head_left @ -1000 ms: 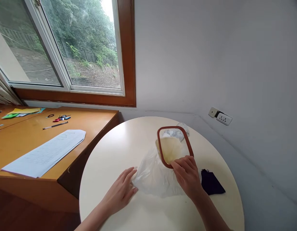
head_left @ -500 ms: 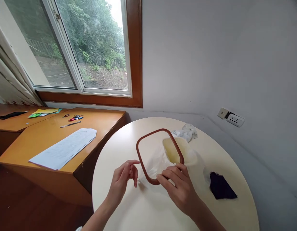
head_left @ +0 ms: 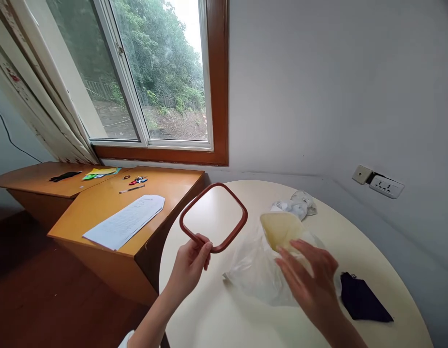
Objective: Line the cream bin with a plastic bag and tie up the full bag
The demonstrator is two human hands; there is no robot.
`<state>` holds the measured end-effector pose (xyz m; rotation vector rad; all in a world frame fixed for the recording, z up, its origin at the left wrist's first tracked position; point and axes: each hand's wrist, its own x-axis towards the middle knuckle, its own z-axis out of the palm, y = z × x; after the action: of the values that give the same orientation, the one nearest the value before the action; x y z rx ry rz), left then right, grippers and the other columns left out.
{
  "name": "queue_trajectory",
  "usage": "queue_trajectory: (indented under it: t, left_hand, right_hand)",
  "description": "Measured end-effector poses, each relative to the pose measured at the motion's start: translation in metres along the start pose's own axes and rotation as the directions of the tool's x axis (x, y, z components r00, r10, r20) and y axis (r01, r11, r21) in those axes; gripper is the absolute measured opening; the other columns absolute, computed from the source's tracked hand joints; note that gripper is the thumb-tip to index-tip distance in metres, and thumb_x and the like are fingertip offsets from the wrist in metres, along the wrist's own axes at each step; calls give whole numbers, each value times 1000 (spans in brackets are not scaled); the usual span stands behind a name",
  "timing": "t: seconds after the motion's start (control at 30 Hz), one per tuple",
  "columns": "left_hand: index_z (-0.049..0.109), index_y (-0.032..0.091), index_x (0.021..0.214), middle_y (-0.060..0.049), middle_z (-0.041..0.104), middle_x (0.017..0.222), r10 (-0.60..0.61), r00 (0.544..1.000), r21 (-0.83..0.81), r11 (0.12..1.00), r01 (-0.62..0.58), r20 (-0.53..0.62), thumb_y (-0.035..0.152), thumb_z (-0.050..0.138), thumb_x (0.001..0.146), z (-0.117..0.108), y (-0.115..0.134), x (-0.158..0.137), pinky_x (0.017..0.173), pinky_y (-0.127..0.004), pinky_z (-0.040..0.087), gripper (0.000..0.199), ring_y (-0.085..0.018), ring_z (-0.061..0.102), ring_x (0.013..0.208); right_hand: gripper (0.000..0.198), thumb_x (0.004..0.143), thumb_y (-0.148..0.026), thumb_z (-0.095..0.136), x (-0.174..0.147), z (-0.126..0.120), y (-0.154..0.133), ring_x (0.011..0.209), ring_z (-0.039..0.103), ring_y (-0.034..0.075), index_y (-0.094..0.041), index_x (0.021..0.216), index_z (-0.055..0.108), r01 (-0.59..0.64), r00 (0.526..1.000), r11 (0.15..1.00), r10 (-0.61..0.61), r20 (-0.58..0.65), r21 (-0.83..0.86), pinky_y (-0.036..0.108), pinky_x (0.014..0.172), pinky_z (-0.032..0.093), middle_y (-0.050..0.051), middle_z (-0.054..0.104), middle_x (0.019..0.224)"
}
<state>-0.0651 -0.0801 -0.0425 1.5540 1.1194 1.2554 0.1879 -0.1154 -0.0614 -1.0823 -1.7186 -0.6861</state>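
Observation:
My left hand [head_left: 192, 263] pinches the lower corner of a brown, rounded-square ring frame [head_left: 229, 238], holding it up tilted above the round table [head_left: 275, 328]. My right hand [head_left: 313, 278] holds nothing; its fingers are spread over the front of a pale yellow container [head_left: 280, 227]. Whether the fingertips touch it, I cannot tell. A thin whitish plastic bag [head_left: 253, 275] lies around the container and spreads out on the table to its left. Part of the container and bag is hidden behind my right hand.
A crumpled clear plastic bag [head_left: 300, 205] lies behind the container. A dark cloth [head_left: 364, 299] rests at the right of the table. To the left, a wooden desk [head_left: 184, 181] bears papers [head_left: 126, 221], a pen [head_left: 131, 189] and small items. A wall socket [head_left: 387, 186] is at right.
The ring frame has passed from my right hand to my left and moved left, away from the container. My right hand has let go and opened over the container. The view has shifted left.

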Motion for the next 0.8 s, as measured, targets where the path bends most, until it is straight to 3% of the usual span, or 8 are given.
queue_trajectory:
  t: [0.27, 0.57, 0.8]
  left_hand:
    - [52, 15, 74, 0, 52, 67, 98, 988, 50, 994, -93, -122, 39, 49, 85, -7, 2, 9, 46, -23, 43, 27, -9, 48, 52]
    - [52, 16, 76, 3, 49, 61, 115, 983, 36, 993, -111, -141, 35, 48, 87, -5, -2, 15, 49, -23, 42, 23, -9, 47, 52]
    - [51, 16, 77, 3, 49, 59, 89, 986, 8, 996, -89, -138, 35, 48, 87, -1, -3, 16, 50, -25, 42, 22, -10, 47, 52]
  right_hand:
    - [31, 79, -22, 63, -26, -8, 45, 96, 57, 25, -23, 110, 58, -60, 998, 974, 66, 16, -219, 40, 85, 37, 12, 56, 110]
    - [31, 86, -23, 47, -54, 8, 50, 107, 52, 29, -21, 117, 52, -142, 983, 985, 151, 100, -98, 45, 89, 34, 14, 52, 116]
    - [32, 87, -19, 45, -56, 10, 48, 110, 50, 29, -18, 119, 49, -152, 979, 987, 157, 126, -49, 45, 88, 35, 15, 51, 118]
